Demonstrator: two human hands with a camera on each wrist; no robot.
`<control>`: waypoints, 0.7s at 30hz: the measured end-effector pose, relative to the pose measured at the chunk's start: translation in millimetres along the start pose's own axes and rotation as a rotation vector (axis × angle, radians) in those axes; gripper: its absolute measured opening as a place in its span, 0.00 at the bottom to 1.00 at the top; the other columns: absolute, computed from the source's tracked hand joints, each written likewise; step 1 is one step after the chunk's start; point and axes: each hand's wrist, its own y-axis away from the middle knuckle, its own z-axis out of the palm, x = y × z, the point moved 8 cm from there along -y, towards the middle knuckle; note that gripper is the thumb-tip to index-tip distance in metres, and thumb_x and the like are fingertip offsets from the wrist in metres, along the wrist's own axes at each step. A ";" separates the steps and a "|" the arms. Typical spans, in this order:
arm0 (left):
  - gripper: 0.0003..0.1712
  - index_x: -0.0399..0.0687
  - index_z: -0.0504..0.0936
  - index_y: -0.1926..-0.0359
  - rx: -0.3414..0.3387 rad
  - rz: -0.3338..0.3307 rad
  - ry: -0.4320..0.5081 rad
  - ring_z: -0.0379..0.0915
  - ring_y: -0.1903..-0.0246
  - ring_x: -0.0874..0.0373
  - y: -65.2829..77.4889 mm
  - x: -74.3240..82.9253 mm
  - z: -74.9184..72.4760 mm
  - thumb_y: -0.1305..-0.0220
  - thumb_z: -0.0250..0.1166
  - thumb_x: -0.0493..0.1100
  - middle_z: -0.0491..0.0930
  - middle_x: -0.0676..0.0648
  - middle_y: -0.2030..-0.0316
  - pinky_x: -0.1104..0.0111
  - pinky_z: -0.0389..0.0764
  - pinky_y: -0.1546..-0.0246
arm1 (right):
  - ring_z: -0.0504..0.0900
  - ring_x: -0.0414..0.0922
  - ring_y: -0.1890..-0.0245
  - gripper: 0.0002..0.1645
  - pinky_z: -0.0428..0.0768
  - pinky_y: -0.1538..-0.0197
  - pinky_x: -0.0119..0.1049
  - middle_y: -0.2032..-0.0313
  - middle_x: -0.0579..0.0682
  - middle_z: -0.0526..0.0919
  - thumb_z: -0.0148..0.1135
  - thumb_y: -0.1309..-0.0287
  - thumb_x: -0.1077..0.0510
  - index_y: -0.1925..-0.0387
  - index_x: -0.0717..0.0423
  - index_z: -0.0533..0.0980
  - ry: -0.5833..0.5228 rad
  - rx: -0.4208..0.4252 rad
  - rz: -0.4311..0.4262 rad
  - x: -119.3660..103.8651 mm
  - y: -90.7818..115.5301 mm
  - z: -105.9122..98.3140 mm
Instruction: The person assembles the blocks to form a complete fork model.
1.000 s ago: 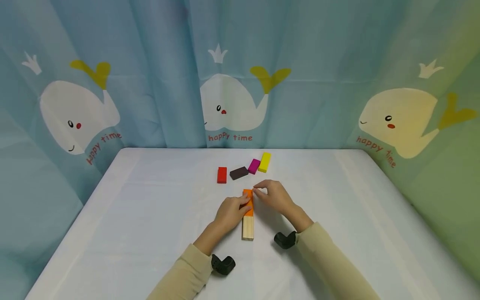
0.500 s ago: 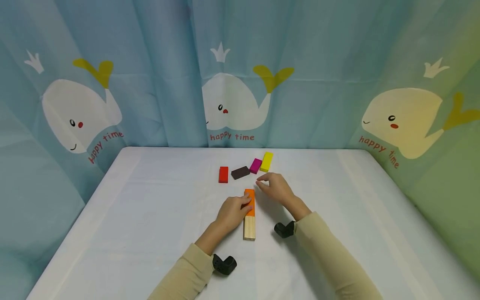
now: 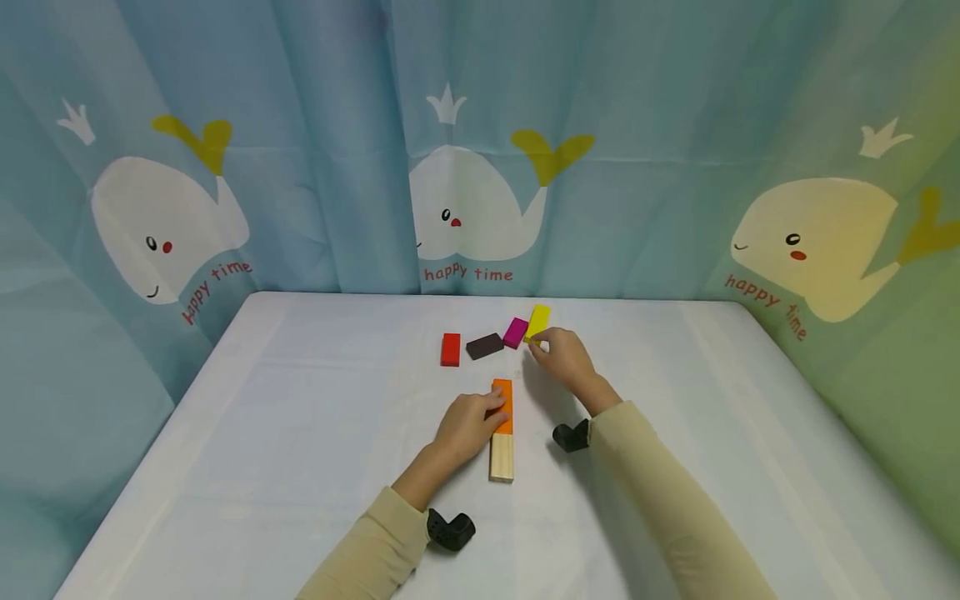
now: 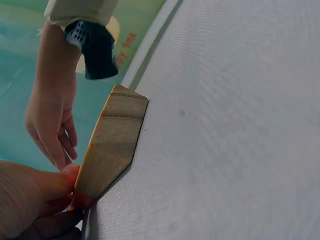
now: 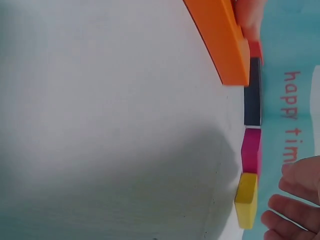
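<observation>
In the head view, my left hand holds an orange block between thumb and fingers on the white table. Against the orange block's near end lies a plain wooden block, in line with it; its grain shows in the left wrist view. My right hand reaches over the near end of a yellow block, fingers loosely bent. The right wrist view has those fingers beside the yellow block with nothing between them. A magenta block lies just left of the yellow one.
A dark brown block and a red block continue the row of blocks to the left. Behind the white table hangs a blue-green curtain printed with whales. Black wrist cameras hang below both sleeves.
My right hand has moved away from the orange block, forward and right, to the yellow block. My left hand stays on the orange block. The head view has shifted slightly.
</observation>
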 end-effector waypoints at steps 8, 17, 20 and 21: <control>0.18 0.37 0.80 0.51 0.005 -0.005 -0.010 0.73 0.50 0.52 -0.3 -1.6 1.8 0.41 0.63 0.40 0.75 0.43 0.48 0.62 0.73 0.50 | 0.74 0.57 0.51 0.19 0.71 0.46 0.49 0.51 0.63 0.77 0.57 0.41 0.59 0.52 0.70 0.76 0.040 -0.047 0.104 17.2 -18.7 9.2; 0.18 0.38 0.80 0.51 0.011 -0.001 -0.018 0.73 0.50 0.52 -0.7 -3.3 2.6 0.42 0.64 0.40 0.76 0.44 0.49 0.63 0.73 0.51 | 0.76 0.55 0.59 0.15 0.73 0.49 0.47 0.59 0.63 0.80 0.57 0.43 0.62 0.59 0.70 0.79 0.153 -0.037 0.040 17.9 -30.2 13.7; 0.17 0.38 0.80 0.51 0.013 0.005 -0.026 0.73 0.50 0.52 -1.0 -3.0 1.6 0.42 0.64 0.40 0.76 0.44 0.49 0.63 0.74 0.51 | 0.74 0.53 0.62 0.15 0.73 0.51 0.46 0.61 0.62 0.78 0.58 0.43 0.61 0.59 0.70 0.78 0.147 -0.036 0.051 18.0 -32.5 13.9; 0.18 0.38 0.80 0.51 0.013 0.006 -0.029 0.73 0.50 0.51 -1.1 -3.0 1.2 0.42 0.64 0.40 0.76 0.44 0.49 0.63 0.74 0.51 | 0.73 0.53 0.63 0.16 0.73 0.51 0.46 0.62 0.61 0.78 0.59 0.43 0.60 0.59 0.70 0.78 0.139 -0.036 0.063 18.7 -33.3 14.0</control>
